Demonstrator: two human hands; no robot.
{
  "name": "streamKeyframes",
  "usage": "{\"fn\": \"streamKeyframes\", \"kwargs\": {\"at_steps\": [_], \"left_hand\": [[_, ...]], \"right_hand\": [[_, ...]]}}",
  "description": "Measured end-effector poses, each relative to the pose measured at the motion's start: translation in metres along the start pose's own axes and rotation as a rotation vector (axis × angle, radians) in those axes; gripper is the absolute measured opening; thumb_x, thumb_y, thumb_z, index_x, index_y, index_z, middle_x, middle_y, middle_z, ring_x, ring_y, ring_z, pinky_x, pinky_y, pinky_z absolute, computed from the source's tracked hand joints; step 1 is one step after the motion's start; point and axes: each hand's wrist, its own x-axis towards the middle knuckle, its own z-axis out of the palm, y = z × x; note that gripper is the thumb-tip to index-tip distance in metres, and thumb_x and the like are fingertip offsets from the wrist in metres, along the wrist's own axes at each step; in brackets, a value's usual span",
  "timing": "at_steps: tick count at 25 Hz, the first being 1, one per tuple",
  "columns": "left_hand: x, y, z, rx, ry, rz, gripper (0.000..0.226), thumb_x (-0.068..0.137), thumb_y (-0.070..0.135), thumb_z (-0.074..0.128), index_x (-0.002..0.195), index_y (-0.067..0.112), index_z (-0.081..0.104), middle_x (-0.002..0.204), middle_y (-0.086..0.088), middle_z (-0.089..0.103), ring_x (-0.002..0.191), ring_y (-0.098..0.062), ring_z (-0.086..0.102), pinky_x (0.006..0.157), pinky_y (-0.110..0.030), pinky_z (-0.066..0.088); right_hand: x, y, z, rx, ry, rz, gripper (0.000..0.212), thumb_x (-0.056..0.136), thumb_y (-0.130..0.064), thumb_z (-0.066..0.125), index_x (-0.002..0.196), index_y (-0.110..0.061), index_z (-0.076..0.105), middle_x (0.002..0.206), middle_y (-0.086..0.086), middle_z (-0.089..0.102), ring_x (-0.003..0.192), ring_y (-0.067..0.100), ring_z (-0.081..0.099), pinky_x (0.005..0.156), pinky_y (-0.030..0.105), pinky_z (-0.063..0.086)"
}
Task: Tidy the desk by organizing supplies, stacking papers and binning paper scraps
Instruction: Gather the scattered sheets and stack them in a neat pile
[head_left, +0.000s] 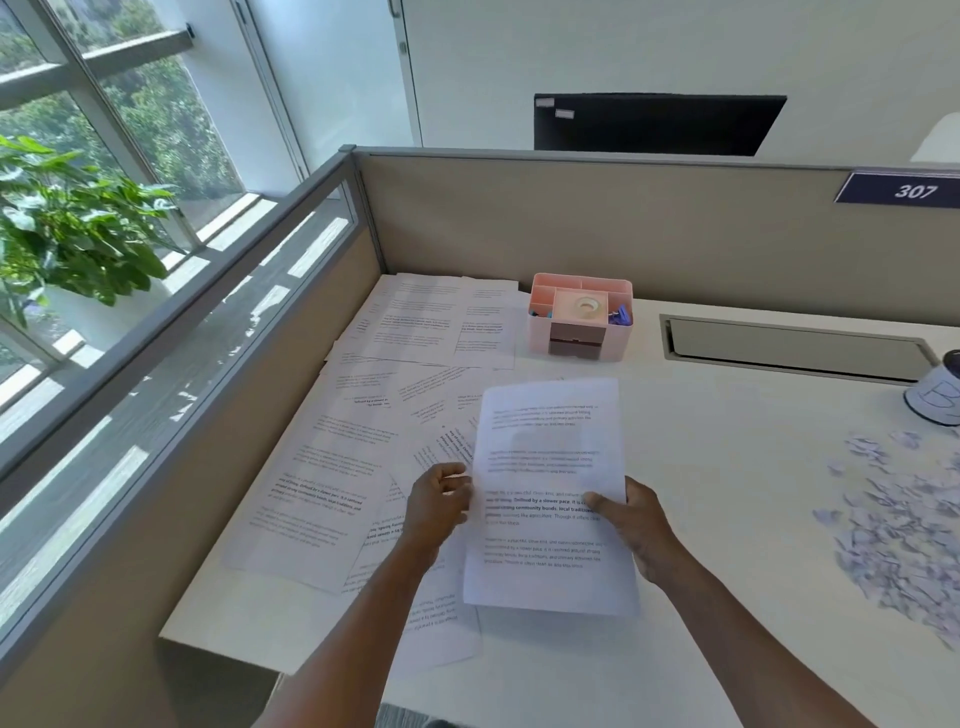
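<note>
I hold a printed sheet of paper (550, 467) lifted above the white desk (727, 519). My right hand (631, 525) grips its right edge, thumb on top of the page. My left hand (439, 504) is at the sheet's left edge with curled fingers, and it appears to pinch that edge. Several other printed sheets (400, 395) lie scattered and overlapping over the left half of the desk, some turned at angles. A heap of small paper scraps (904, 525) covers the desk's right side.
A pink organizer (581, 317) with a tape roll and blue clips stands at the back centre. A white cup (937, 395) sits at the far right. A grey cable tray (795, 345) runs along the back. Partition walls (519, 218) close the left and rear.
</note>
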Motion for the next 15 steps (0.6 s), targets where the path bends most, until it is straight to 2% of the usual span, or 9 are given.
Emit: {"fn": "streamKeyframes", "kwargs": {"at_steps": [2,4,8,10,12,15], "left_hand": [[0.004,-0.010,-0.008,0.218,0.147,0.008,0.031,0.092,0.014,0.068,0.123,0.013,0.062,0.115,-0.001,0.069,0.108,-0.021,0.065,0.085,-0.032,0.052],[0.009,-0.019,-0.017,0.353,0.195,0.012,0.038,0.092,0.017,0.069,0.129,0.013,0.060,0.125,-0.003,0.065,0.116,-0.021,0.061,0.095,-0.032,0.049],[0.020,-0.020,-0.024,0.517,0.175,0.053,0.044,0.093,0.019,0.067,0.135,0.013,0.057,0.136,-0.006,0.062,0.123,-0.023,0.060,0.104,-0.038,0.048],[0.025,-0.016,-0.024,0.566,0.149,0.066,0.045,0.094,0.020,0.067,0.137,0.012,0.055,0.138,-0.007,0.060,0.125,-0.023,0.058,0.105,-0.037,0.047],[0.032,-0.009,-0.023,0.598,0.127,0.074,0.046,0.094,0.020,0.066,0.137,0.012,0.055,0.140,-0.007,0.060,0.128,-0.023,0.056,0.106,-0.036,0.044],[0.048,0.001,-0.022,0.683,0.094,0.085,0.047,0.095,0.022,0.064,0.140,0.013,0.053,0.142,-0.008,0.057,0.132,-0.024,0.052,0.108,-0.038,0.042]], "right_hand": [[0.002,0.011,-0.006,-0.074,0.052,0.042,0.025,0.084,-0.010,0.073,0.109,-0.014,0.070,0.102,0.007,0.076,0.091,0.030,0.072,0.084,0.048,0.058],[0.004,0.022,-0.013,-0.177,0.120,0.097,0.022,0.085,-0.011,0.073,0.107,-0.015,0.070,0.100,0.007,0.075,0.089,0.030,0.071,0.087,0.049,0.057],[0.003,0.029,-0.014,-0.326,0.248,0.154,0.017,0.084,-0.016,0.073,0.100,-0.014,0.070,0.089,0.003,0.073,0.079,0.024,0.069,0.072,0.034,0.057],[0.005,0.028,-0.013,-0.324,0.280,0.173,0.017,0.083,-0.016,0.074,0.099,-0.013,0.071,0.087,0.003,0.072,0.078,0.024,0.069,0.069,0.031,0.055],[0.008,0.026,-0.015,-0.256,0.262,0.212,0.019,0.081,-0.014,0.076,0.099,-0.012,0.071,0.088,0.006,0.073,0.079,0.026,0.069,0.070,0.032,0.056],[0.010,0.027,-0.019,-0.144,0.209,0.284,0.022,0.078,-0.008,0.078,0.100,-0.008,0.071,0.095,0.012,0.074,0.088,0.033,0.070,0.084,0.046,0.058]]}}
